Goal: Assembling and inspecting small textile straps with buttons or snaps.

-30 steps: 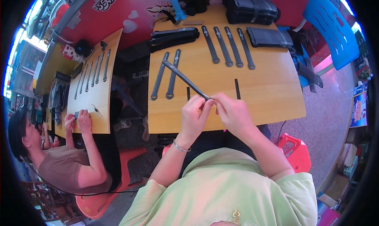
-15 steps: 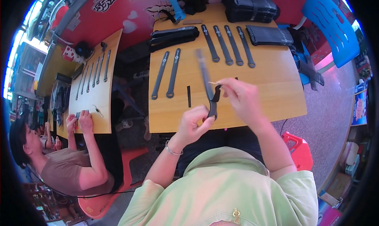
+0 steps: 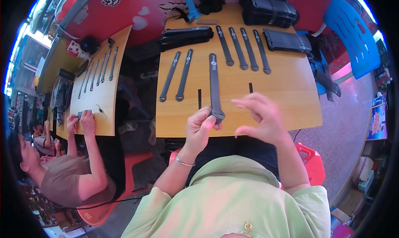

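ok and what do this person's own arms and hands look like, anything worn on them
The left hand and right hand are bare, without gloves. A thin silver-coloured bracelet is worn on the left side only. The pale green sleeves are short and loose, with no print visible.

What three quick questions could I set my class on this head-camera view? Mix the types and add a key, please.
1. Multiple choice: which of the wearer's hands grips the long flat dark-grey strap?
(a) left
(b) right
(c) both

2. True or false: in the picture, the bright-blue plastic chair is to the right of the wearer's light-brown wooden table.

3. Count: how many matching flat grey straps lie side by side near that table's left edge?

Key:
1. (a): the left hand grips it; the right hand is open and apart from it.
2. True.
3. Two.
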